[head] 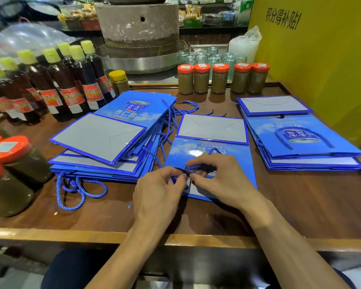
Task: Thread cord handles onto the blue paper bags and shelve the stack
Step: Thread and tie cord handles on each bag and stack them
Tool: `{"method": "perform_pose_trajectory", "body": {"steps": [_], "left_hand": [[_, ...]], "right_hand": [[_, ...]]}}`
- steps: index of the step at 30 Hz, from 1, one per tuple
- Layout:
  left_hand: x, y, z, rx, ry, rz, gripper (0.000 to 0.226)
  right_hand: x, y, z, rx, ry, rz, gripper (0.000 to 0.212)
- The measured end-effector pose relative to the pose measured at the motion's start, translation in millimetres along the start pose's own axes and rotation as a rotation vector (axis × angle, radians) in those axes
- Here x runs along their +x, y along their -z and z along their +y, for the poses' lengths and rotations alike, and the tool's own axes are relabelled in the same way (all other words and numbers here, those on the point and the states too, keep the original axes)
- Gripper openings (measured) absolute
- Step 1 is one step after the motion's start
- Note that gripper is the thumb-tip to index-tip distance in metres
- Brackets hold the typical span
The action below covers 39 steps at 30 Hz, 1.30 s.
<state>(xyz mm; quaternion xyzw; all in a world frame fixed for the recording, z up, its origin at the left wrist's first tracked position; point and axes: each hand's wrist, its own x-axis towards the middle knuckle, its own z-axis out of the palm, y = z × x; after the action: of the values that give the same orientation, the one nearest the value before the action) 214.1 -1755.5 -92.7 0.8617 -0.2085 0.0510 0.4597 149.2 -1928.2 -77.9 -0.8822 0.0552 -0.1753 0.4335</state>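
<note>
A flat blue paper bag (212, 142) lies in the middle of the wooden table (300, 205), its grey base fold turned away from me. At its near edge my left hand (158, 195) and my right hand (221, 176) both pinch a blue twisted cord (193, 167). The fingers hide the cord's end and the bag's hole. A fanned pile of blue bags (104, 138) lies to the left. A neater stack of bags (296, 138), the top one with a cord handle, lies to the right. Loose blue cords (77, 190) trail beside the left pile, and more cords (171, 119) lie between pile and bag.
Dark sauce bottles with yellow-green caps (56, 84) stand at the back left. Orange-lidded jars (219, 79) line the back edge, and larger ones (13, 155) crowd the left. A yellow wall (321, 59) closes the right side. A stone mill (138, 28) stands behind.
</note>
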Motion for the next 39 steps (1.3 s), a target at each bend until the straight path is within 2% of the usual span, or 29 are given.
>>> {"method": "perform_pose_trajectory", "body": {"steps": [8,13,18,29,34,37,39], "left_hand": [[-3.9,0.3,6.1,-0.078,0.023,0.005,0.02],[-1.3,1.1,5.7,-0.146,0.075,-0.026,0.02],[-3.7,2.9,2.7,-0.074,0.072,-0.073,0.017],[-3.3,3.8,6.4,-0.124,0.137,-0.041,0.018],[-0.4,3.6,3.7,-0.194,0.154,-0.099,0.018],[-4.0,10.4,4.8,-0.206,0.113,-0.178,0.016],[-6.2,13.1,4.6,-0.208,0.08,-0.158,0.013]], "right_hand": [[0.5,-3.6,-3.7,0.023,-0.044,0.073,0.019],[-0.6,-4.0,-3.5,0.007,-0.045,0.061,0.014],[-0.6,-3.6,-2.4,-0.063,0.012,0.04,0.009],[-0.7,-1.1,-4.9,-0.062,-0.006,0.058,0.011],[1.6,-2.5,-2.5,-0.114,-0.04,0.09,0.015],[1.0,1.4,-3.1,-0.035,-0.06,0.019,0.01],[1.2,5.2,-5.0,0.125,-0.083,-0.004,0.003]]}}
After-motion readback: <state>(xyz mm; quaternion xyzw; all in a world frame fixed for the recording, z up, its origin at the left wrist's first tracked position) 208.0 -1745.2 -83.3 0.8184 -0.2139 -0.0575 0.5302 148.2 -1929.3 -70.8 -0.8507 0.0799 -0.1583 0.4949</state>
